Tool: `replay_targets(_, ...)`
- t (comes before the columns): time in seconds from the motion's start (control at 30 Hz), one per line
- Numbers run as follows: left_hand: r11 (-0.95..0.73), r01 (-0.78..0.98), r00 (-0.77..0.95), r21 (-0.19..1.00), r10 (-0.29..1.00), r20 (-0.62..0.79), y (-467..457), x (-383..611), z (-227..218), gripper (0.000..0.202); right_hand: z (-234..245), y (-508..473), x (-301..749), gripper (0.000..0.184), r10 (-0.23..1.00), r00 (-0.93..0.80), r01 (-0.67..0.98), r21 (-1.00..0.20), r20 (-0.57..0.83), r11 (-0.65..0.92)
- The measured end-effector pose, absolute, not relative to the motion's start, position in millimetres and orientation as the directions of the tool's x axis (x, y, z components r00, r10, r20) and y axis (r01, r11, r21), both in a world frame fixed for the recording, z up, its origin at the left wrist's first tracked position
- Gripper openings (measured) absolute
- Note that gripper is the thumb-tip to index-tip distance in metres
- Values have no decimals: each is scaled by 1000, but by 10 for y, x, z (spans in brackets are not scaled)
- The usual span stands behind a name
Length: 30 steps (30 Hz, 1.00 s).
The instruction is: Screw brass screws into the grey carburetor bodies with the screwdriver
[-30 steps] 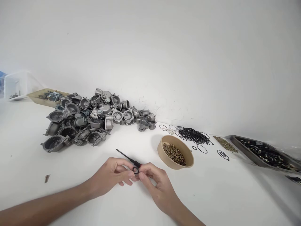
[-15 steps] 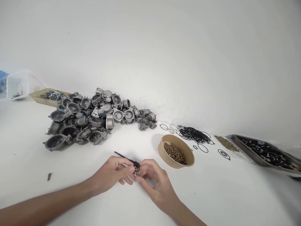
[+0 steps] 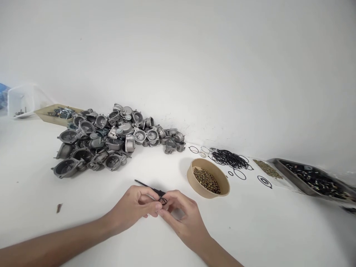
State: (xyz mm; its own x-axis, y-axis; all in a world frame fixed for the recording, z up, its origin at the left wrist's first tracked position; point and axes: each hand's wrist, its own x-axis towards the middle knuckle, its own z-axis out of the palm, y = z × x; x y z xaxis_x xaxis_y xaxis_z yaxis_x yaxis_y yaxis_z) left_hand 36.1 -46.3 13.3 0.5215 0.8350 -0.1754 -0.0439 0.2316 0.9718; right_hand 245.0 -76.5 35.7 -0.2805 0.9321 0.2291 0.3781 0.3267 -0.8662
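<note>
Both hands meet over the front middle of the white table, pinching a small black rubber ring (image 3: pixel 162 201) between their fingertips. My left hand (image 3: pixel 136 205) grips the ring's left side with thumb and index finger. On the other side, the fingers of my right hand (image 3: pixel 185 213) are closed at its right edge. The ring looks looped or folded; its exact shape is partly covered by fingers. Just behind the fingertips lies a slim black tool (image 3: pixel 146 185), like a screwdriver, its thicker end partly hidden by my hands.
A pile of grey metal carburetor bowls (image 3: pixel 111 137) lies back left. A cardboard bowl (image 3: pixel 225 181) holds brass pieces. Right of it are black rubber rings (image 3: pixel 230 159), small brass parts (image 3: pixel 267 168) and a dark tray (image 3: pixel 306 189). A small brown piece (image 3: pixel 59 208) lies front left.
My fingertips have drawn closer together around the black ring, and its loop has turned and shifted slightly. The black tool and the other items stay where they were.
</note>
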Motion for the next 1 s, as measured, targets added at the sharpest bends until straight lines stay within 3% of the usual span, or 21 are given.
replay_targets(0.27, 216, -44, 553, 975, 818, -156, -456, 340, 138, 38, 349, -754, 2474, 6, 936, -272, 381, -869, 222, 317)
replay_targets(1.0, 184, -48, 485, 982, 864, -138, -455, 350, 112, 27, 453, -743, 2486, 29, 942, -294, 466, -837, 159, 287)
